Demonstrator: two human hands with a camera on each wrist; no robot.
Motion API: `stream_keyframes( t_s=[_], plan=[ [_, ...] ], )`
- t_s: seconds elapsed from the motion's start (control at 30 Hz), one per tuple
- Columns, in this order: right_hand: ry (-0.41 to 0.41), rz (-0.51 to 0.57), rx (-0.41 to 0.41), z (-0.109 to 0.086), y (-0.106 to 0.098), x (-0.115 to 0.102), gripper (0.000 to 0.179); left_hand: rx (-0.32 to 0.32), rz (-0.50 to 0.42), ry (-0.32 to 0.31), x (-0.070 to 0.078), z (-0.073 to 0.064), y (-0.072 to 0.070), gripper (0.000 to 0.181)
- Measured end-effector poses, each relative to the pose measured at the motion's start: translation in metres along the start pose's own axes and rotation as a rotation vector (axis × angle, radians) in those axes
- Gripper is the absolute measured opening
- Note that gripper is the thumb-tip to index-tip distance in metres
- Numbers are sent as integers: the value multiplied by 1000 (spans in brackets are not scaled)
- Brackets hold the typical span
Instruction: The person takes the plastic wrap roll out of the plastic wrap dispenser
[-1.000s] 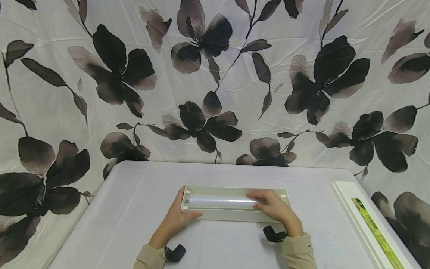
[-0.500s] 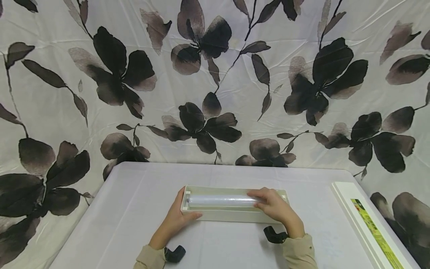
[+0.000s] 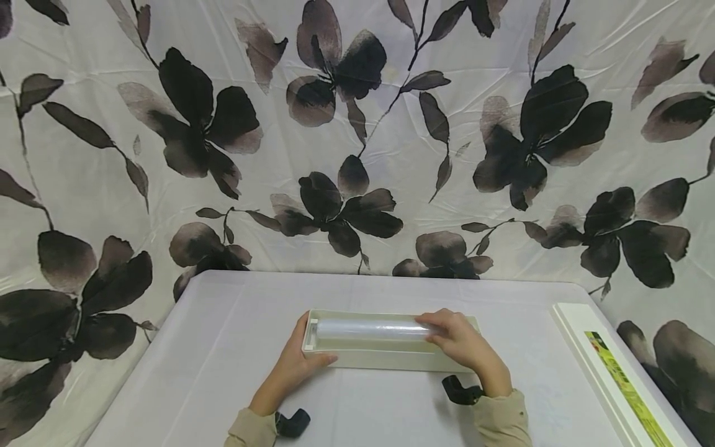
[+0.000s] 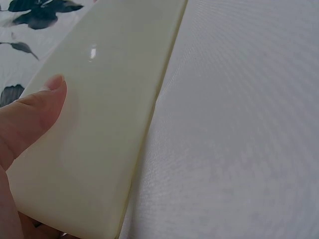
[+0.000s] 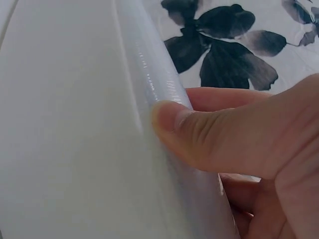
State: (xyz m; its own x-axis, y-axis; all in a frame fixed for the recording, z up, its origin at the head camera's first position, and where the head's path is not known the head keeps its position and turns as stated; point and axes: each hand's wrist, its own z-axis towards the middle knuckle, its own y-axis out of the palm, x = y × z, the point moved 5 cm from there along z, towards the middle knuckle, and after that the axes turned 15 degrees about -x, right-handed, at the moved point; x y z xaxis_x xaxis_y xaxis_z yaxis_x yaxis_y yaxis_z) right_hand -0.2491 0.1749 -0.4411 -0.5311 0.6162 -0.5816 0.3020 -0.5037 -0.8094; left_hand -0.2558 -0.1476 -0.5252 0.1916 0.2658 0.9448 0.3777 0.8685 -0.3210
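Observation:
A long cream-white plastic box (image 3: 385, 361) without a lid lies across the table, its inside facing up. A shiny, translucent roll of plastic film (image 3: 368, 328) sits lengthwise in it. My left hand (image 3: 294, 357) grips the box's left end, with the thumb pressed on the front wall, as the left wrist view shows on the box wall (image 4: 99, 129). At the right end, my right hand (image 3: 460, 338) grips the roll between thumb and fingers. In the right wrist view the thumb lies on the film roll (image 5: 149, 64); the fingers behind it are partly hidden.
A long white lid-like piece (image 3: 578, 332) with a yellow-green label (image 3: 628, 385) lies along the table's right side. White cloth covers the table (image 3: 368, 410). Behind it hangs a floral curtain (image 3: 436, 167). Black wrist mounts sit below both hands.
My right hand has shifted slightly right and up, and the film roll has risen a little in the box with it. The left hand keeps its grip on the box.

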Motion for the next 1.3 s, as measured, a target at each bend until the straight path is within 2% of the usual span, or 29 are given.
stream_keyframes(
  t_s=[0.27, 0.6, 0.87, 1.1, 1.3],
  plan=[
    [-11, -23, 26, -1, -7, -4, 36, -1, -10, -3, 1, 1, 1, 105],
    [-29, -53, 98, -7, -18, -12, 39, 9, -22, 4, -3, 2, 1, 105],
    [14, -79, 142, -18, -27, -15, 39, 1, -28, 18, 1, 2, 2, 105],
    [-4, -129, 231, -31, -37, -19, 40, -1, -4, -10, -1, 2, 1, 108],
    [65, -151, 257, -42, -43, -22, 39, 2, 9, -20, -2, 3, 1, 109]
  ],
)
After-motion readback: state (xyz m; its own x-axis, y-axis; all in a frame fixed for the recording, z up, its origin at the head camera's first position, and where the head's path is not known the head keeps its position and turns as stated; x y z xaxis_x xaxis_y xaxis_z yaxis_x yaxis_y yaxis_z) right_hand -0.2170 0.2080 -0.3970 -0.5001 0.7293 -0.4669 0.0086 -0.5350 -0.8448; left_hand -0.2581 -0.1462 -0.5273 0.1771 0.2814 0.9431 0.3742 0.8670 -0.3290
